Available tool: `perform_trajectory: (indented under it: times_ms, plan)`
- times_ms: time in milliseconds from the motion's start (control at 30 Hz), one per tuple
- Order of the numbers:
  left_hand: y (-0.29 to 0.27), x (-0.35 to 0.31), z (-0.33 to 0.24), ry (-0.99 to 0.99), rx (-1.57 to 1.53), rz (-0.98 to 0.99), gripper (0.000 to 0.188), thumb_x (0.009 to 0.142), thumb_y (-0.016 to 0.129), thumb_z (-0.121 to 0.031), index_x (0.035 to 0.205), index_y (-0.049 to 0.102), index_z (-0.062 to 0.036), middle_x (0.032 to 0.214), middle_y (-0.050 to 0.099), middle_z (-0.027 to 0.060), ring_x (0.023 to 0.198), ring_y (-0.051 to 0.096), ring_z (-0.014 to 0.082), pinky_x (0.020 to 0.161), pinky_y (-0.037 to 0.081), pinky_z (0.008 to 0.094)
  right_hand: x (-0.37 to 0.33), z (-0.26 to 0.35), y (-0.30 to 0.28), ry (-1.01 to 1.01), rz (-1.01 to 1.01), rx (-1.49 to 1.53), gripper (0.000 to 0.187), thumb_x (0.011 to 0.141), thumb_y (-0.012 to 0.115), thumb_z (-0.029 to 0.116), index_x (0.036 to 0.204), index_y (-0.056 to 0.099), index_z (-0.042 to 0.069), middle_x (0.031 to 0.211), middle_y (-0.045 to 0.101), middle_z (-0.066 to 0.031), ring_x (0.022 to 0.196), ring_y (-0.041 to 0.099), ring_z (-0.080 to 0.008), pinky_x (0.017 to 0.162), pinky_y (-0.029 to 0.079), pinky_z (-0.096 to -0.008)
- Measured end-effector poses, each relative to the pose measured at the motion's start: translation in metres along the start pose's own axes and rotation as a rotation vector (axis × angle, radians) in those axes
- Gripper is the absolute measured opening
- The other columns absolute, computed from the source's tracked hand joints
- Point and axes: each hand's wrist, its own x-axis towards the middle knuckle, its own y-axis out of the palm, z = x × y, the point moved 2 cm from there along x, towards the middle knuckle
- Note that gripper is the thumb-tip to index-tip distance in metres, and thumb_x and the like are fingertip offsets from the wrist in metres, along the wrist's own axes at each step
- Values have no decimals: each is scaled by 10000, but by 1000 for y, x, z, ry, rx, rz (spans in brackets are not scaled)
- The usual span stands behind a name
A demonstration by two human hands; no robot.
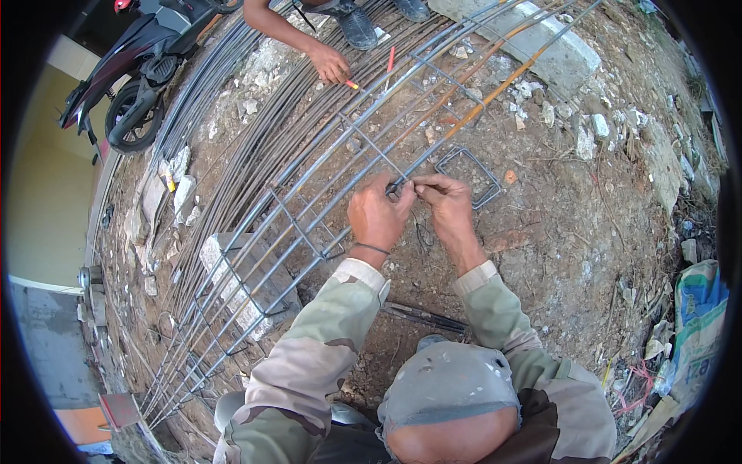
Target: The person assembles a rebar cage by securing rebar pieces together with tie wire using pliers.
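Observation:
A long cage of steel bars (309,197) with square stirrups lies across the dirt from lower left to upper right. My left hand (376,213) grips the nearest bar of the cage where a stirrup crosses it. My right hand (447,203) pinches a thin tie wire (405,185) at that same crossing, fingertips almost touching the left hand. A loose square stirrup (468,175) lies on the ground just right of my hands. A dark tool (425,316) rests on the dirt between my forearms.
Another person's hand (331,63) holds an orange-tipped tool on the cage at the top. A bundle of loose bars (224,93) runs alongside. A concrete block (232,274) props the cage. A scooter (135,66) stands upper left; rubble and sacks (699,309) lie right.

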Motion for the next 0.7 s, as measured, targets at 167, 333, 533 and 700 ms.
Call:
perform_trajectory:
  times_ms: [167,333,533,700]
  plan:
    - [-1,2,0,-42,76,-17,325,845,785,-322,846,663,-20,806,692,221,748,681,429,654,522,506,2,4,5,-23,40,-109,196,870,666,-142,1022,763,-63,987,744,-123,898,696,-169,817,575,-291]
    - [-4,2,-3,-99,-17,18,280,827,814,-263,818,711,-3,684,675,185,622,673,363,610,523,423,8,-2,4,156,-130,190,183,871,662,-150,1033,699,-73,988,713,-141,882,690,-221,791,587,-342]
    - [-8,5,-1,-136,-112,68,284,815,845,-259,862,760,8,692,699,178,600,688,286,591,524,383,20,-15,8,452,-250,513,159,880,663,-123,1036,659,-91,998,690,-164,860,676,-259,764,580,-368]
    - [-11,6,5,-125,-113,53,305,778,879,-261,864,773,12,723,725,178,621,711,256,608,543,364,29,1,18,393,-23,297,153,892,573,-143,1019,653,-115,1033,682,-179,918,660,-261,827,558,-380]
